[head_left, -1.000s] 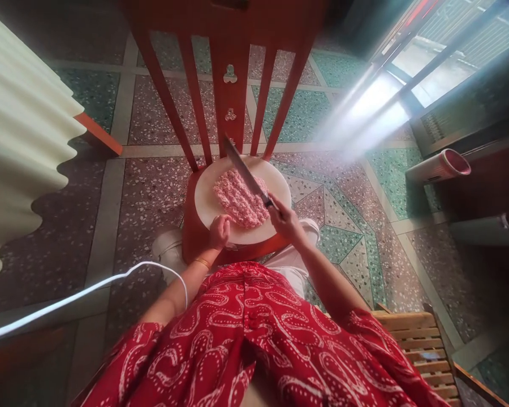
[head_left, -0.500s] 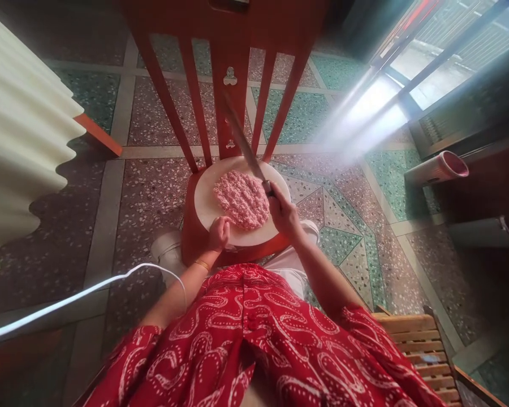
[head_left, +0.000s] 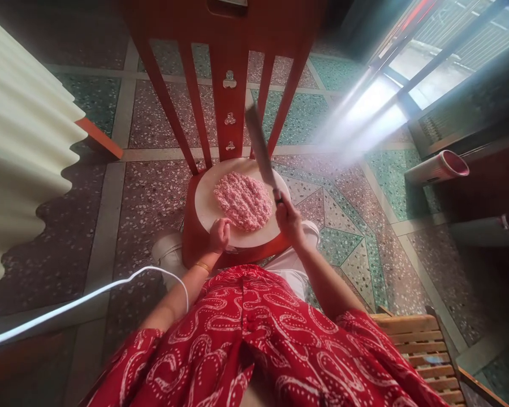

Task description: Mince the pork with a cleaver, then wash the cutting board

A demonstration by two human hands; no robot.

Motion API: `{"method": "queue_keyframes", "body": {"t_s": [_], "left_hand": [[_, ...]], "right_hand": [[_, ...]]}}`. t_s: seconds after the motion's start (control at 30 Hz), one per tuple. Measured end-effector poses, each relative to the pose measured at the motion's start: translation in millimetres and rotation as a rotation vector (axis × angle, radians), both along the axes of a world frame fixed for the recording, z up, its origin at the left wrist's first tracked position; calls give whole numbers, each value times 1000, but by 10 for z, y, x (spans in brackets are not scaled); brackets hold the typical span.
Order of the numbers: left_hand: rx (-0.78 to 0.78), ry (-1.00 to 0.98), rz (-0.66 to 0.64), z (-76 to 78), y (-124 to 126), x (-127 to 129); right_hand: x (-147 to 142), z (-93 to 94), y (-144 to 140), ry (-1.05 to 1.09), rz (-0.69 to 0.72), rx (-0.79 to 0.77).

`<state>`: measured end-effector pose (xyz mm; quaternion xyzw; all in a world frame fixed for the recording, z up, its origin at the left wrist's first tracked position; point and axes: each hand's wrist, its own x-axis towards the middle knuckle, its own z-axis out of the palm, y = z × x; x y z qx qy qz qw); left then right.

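Minced meat [head_left: 242, 202] on a round board [head_left: 204, 198], with knife [head_left: 261, 148] in the right hand [head_left: 289, 220]

Head view.
Minced meat: one pink, flattened, roughly round mass with an uneven surface, at the middle of the round board; pale bare margin all around. It lies just beside the left hand [head_left: 219, 236], ahead and to the right of those fingers, and to the left of the right fingers, apart from them.
Left hand: fingers curled into a fist, at the near-left edge of the board; whether anything is enclosed, cannot be told.
Right hand: fingers wrapped around the knife's dark handle, by the board's right side.
Knife: broad blade pointing away from the person, tip beyond the board's far edge, before the chair back.
Round board: pale, set on the seat of a red chair [head_left: 189, 234] with a slatted, pierced back.
Containers: a pale cylindrical tub [head_left: 426, 169] at right, mouth and reddish inside showing, contents indistinct; near it, a second vessel [head_left: 477, 233], dim and blurred, contents unreadable.
Also: white cord [head_left: 89, 295] at left, pale curtain [head_left: 25, 147], slatted wooden seat [head_left: 411, 325] at lower right.
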<state>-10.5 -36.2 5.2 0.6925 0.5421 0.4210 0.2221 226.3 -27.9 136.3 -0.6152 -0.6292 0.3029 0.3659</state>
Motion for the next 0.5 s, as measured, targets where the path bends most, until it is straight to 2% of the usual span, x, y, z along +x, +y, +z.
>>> {"method": "queue_keyframes", "body": {"t_s": [0.07, 0.13, 0.2, 0.3, 0.37, 0.4, 0.5], "left_hand": [[-7, 1, 6, 3, 3, 5], [-18, -1, 8, 2, 6, 6], [-22, -2, 3, -3, 6, 2], [-20, -3, -1, -12, 4, -6], [-28, -10, -2, -16, 3, -7], [-34, -12, -6, -18, 4, -6], [-52, 0, -6, -20, 12, 1]], "right_hand": [[-17, -61, -55, -69, -12, -154], [-2, -26, -103, -91, 19, -257], [36, 99, -144, -63, 32, -230], [78, 233, -208, -15, -27, -72], [73, 170, -255, -19, -95, -13], [66, 102, -277, -36, -115, -34], [71, -66, -310, -95, -99, -232]]}}
